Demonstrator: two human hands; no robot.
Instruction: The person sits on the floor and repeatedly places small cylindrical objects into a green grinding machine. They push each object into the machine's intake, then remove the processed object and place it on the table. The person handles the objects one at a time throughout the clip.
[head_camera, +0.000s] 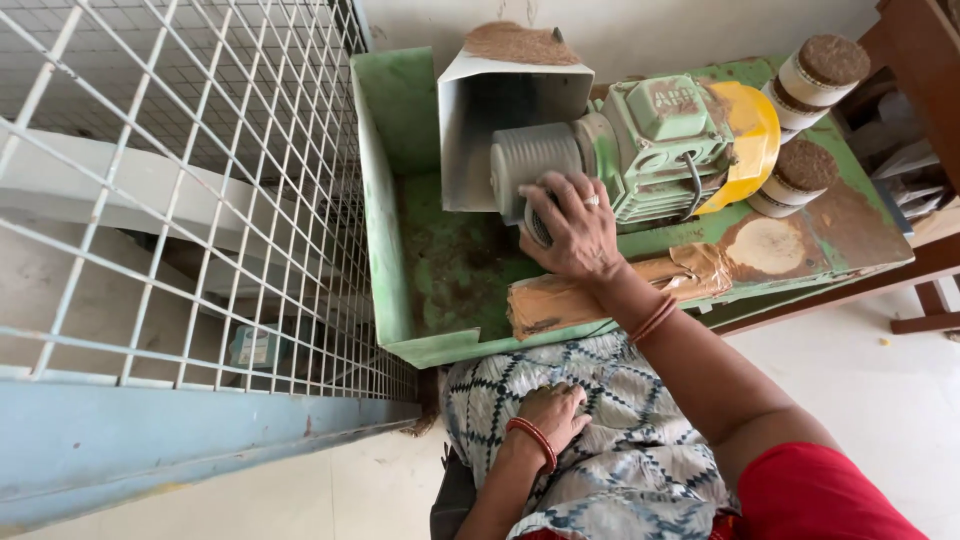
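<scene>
two hands at work: right hand (577, 228) lay fingers spread on a ribbed drum (530, 160) beside the green motor (665, 140); left hand (553, 415) pressed fingers together on patterned cloth (620, 440).

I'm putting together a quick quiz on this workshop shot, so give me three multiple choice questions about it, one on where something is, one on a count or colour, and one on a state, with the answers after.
1. Where does the right hand rest?
A. on the ribbed drum of the green machine
B. on the wire mesh
C. on the floor

2. How many brown-topped rolls stand at the machine's far right?
A. one
B. two
C. five

3. What is the left hand doing?
A. gripping a tool
B. lying on the patterned cloth in the lap
C. raised in the air

Answers: 1 A, the palm covers the ribbed drum beside the motor. 2 B, two brown-topped rolls show by the yellow cover. 3 B, its fingers press on the patterned cloth with nothing in them.
</scene>
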